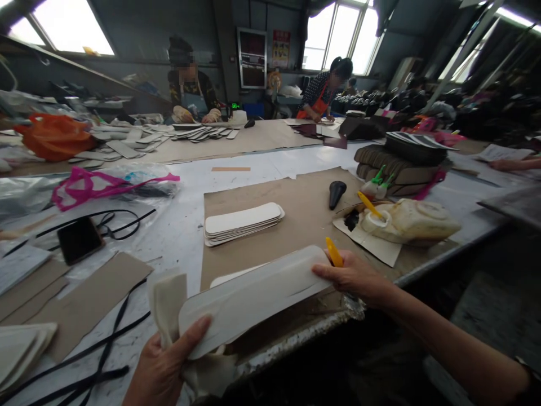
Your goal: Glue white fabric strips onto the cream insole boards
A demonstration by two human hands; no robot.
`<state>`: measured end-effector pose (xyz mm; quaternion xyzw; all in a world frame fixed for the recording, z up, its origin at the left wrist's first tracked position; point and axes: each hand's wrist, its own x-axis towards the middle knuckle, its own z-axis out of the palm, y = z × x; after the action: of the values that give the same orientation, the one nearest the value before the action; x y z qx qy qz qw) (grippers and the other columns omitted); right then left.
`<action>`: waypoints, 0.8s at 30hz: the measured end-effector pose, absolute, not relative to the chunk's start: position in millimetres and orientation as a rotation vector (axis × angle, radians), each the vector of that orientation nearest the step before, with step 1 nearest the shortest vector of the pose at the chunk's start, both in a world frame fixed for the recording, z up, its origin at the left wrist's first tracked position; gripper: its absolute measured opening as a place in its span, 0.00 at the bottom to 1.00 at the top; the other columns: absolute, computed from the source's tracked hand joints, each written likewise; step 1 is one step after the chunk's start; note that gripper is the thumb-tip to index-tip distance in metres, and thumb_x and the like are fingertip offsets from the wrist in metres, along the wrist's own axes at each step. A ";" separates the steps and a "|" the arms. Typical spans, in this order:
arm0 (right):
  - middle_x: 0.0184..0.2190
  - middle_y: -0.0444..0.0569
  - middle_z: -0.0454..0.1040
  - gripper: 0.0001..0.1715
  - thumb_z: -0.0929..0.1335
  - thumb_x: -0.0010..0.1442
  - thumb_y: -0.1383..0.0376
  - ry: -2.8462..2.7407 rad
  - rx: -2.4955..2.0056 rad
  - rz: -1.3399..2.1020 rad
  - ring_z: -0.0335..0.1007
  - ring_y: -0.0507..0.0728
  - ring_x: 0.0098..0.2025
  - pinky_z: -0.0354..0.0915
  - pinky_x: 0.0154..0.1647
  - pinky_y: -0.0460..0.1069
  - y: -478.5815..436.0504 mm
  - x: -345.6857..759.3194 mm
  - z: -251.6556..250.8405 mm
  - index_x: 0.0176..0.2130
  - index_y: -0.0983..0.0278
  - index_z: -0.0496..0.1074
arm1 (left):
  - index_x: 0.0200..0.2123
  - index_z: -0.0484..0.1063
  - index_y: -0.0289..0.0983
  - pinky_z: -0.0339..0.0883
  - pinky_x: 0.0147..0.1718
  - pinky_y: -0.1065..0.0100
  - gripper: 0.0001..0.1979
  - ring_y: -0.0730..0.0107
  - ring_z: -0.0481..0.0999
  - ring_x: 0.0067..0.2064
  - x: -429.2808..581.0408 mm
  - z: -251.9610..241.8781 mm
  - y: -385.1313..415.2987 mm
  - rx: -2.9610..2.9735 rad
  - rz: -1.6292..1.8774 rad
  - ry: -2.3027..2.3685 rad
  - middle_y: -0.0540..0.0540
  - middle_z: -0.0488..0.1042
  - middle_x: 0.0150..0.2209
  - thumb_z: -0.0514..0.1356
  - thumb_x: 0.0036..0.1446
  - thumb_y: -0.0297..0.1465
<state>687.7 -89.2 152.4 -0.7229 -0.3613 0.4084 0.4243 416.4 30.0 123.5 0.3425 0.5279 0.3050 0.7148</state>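
Observation:
A long white panel [257, 293] with rounded corners is held up in front of me, its surface slightly creased. My left hand [169, 352] is closed on its near-left end, thumb on top. Pale limp material [167, 301] hangs beside that end and below it. The far-right end is pinched by my right hand [350, 273], which also holds a yellow-handled tool [333, 252]; the tool's working end is hidden. Behind the panel, a stack of similar white pieces [243, 221] lies on a brown sheet [296, 197]. Another white piece [236, 274] is partly covered by the panel.
At right lie a stained plastic jug [422, 220] with a yellow handle [369, 204] in its mouth, a black tool [337, 193] and stacked brown pieces [393, 163]. A phone [80, 239], black straps [112, 344] and brown sheets [91, 299] are at left. Two people work across the table.

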 end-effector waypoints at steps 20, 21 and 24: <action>0.17 0.38 0.51 0.27 0.72 0.44 0.48 -0.619 -1.619 1.318 0.40 0.44 0.18 0.40 0.15 0.42 -85.2 700.3 127.7 0.21 0.65 0.59 | 0.25 0.69 0.29 0.48 0.13 0.80 0.16 0.86 0.52 0.17 415.4 95.0 35.7 0.531 0.621 0.836 0.55 0.60 0.17 0.69 0.40 0.35; 0.17 0.38 0.51 0.27 0.72 0.44 0.48 -0.622 -1.631 1.318 0.40 0.44 0.19 0.40 0.15 0.42 -83.2 702.3 127.4 0.21 0.65 0.58 | 0.21 0.66 0.30 0.48 0.14 0.80 0.16 0.86 0.50 0.17 414.6 94.7 39.0 0.527 0.627 0.831 0.56 0.56 0.16 0.69 0.41 0.34; 0.17 0.38 0.50 0.28 0.72 0.44 0.47 -0.629 -1.685 1.300 0.41 0.44 0.19 0.41 0.15 0.42 -78.8 708.8 124.5 0.20 0.64 0.58 | 0.15 0.56 0.35 0.48 0.16 0.77 0.21 0.85 0.47 0.17 413.4 95.0 47.3 0.554 0.626 0.795 0.59 0.48 0.14 0.67 0.43 0.34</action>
<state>708.8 -78.8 124.5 -0.6800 -0.2539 0.5246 0.4450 413.4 47.3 95.0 0.2619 0.3760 0.2957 0.8382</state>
